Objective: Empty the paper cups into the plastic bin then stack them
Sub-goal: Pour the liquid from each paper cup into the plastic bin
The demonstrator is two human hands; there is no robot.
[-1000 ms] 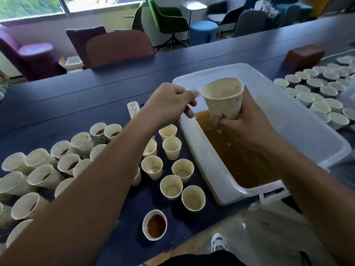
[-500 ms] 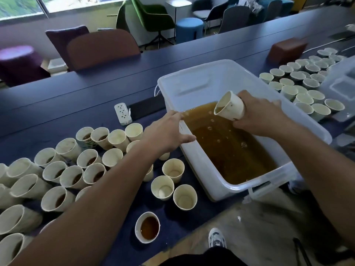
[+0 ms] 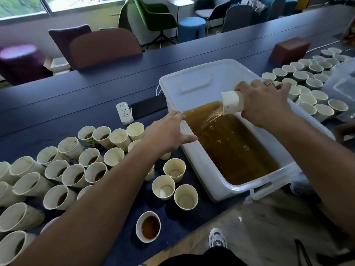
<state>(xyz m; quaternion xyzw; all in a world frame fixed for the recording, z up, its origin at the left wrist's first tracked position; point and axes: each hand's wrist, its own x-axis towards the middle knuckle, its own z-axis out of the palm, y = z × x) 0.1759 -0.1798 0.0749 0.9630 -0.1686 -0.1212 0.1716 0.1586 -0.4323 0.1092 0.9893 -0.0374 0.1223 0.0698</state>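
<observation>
My right hand [image 3: 265, 104] grips a white paper cup [image 3: 231, 102] tipped mouth-down over the clear plastic bin [image 3: 194, 79]. Brown liquid streams from the cup into the brown pool [image 3: 230, 143] in the bin. My left hand [image 3: 167, 133] rests on the bin's left rim with fingers spread, holding nothing. Several paper cups with brown liquid [image 3: 75, 175] crowd the table at left. A few emptied cups [image 3: 173, 169] stand beside the bin, and one full cup [image 3: 148, 227] sits near the table's front edge.
More cups [image 3: 311, 83] stand in rows right of the bin, next to a second clear container [image 3: 343, 87]. A white power strip [image 3: 124, 113] lies left of the bin. A brown block [image 3: 290, 48] sits at the back right. Chairs [image 3: 103, 47] stand behind the dark blue table [image 3: 96, 89].
My right hand swung the cup from upright to tipped over the bin, and liquid now pours out. My left hand dropped from the air onto the bin's left rim.
</observation>
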